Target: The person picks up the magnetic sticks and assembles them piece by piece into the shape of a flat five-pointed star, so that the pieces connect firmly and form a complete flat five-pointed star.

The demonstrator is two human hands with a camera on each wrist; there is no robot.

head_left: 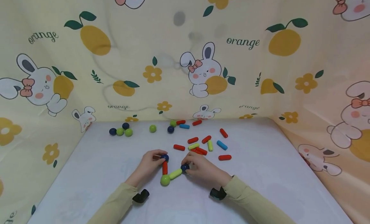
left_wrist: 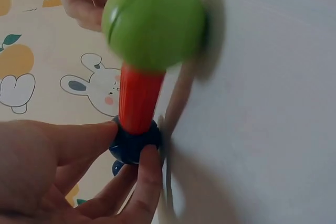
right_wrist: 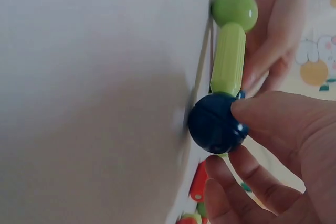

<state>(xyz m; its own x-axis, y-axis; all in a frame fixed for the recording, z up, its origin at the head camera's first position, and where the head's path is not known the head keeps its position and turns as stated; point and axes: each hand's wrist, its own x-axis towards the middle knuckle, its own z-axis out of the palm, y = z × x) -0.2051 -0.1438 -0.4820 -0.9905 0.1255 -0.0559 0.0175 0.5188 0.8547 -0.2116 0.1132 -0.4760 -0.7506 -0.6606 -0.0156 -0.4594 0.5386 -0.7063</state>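
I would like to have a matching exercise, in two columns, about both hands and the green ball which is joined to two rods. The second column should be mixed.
Column one
1. left hand
2. right hand
3. joined green ball

Column two
A. holds the navy ball on the yellow-green rod
B. sits where two rods meet
C. holds the navy ball on the red rod

Pairs: 1-C, 2-A, 3-B

— Left hand (head_left: 148, 164)?
— Pinches a dark blue ball (head_left: 165, 157), far end of a red rod (head_left: 165, 168).
— Right hand (head_left: 202, 167)?
— Grips a second dark blue ball (head_left: 185, 167), tip of a yellow-green rod (head_left: 175, 174).
— Where do the rods join?
— At a green ball (head_left: 165, 180), nearer the person.
— Beyond?
— Loose rods (head_left: 193, 140), red, blue, yellow-green, scattered on the white table (head_left: 179, 208); loose balls (head_left: 128, 132), dark blue and green, toward its far edge, mostly left.
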